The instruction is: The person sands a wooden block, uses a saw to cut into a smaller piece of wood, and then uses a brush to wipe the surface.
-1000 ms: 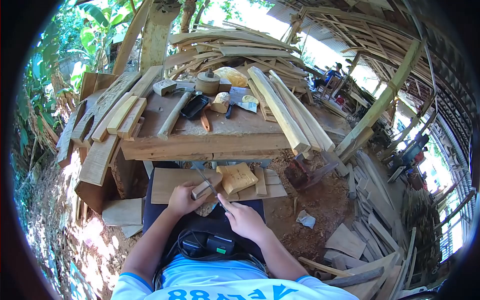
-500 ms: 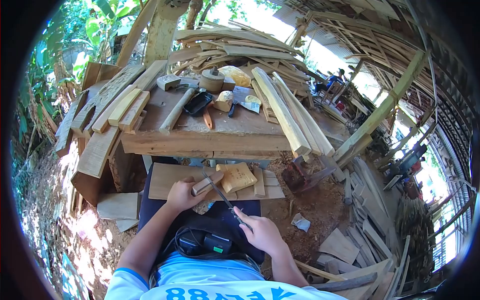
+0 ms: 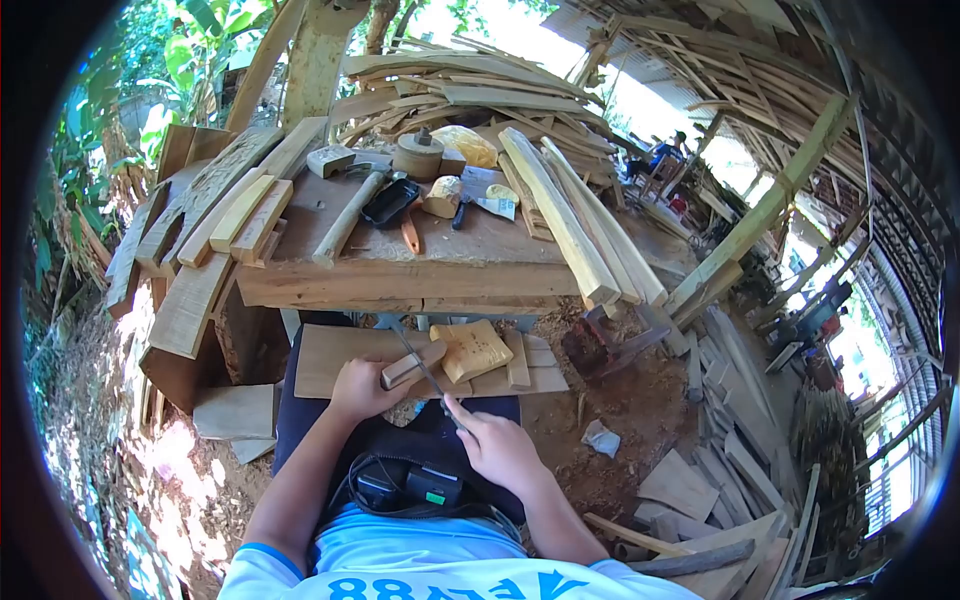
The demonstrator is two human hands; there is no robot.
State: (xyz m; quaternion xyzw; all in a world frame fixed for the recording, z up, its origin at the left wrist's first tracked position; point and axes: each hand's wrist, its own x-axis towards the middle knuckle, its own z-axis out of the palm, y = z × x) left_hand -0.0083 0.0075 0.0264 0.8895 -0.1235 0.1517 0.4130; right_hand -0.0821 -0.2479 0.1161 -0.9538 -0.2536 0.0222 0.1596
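Wood block [image 3: 413, 364] sits clamped in the left hand [image 3: 358, 388], braced on the lap board [image 3: 330, 358]; right hand [image 3: 497, 447] grips what looks like a file [image 3: 418, 362] angled across it

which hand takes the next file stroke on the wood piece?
Right, most likely. The right hand already grips the file, whose blade lies across the wood piece. The left hand is wrapped around that piece, steadying it over the lap, so it isn't free.
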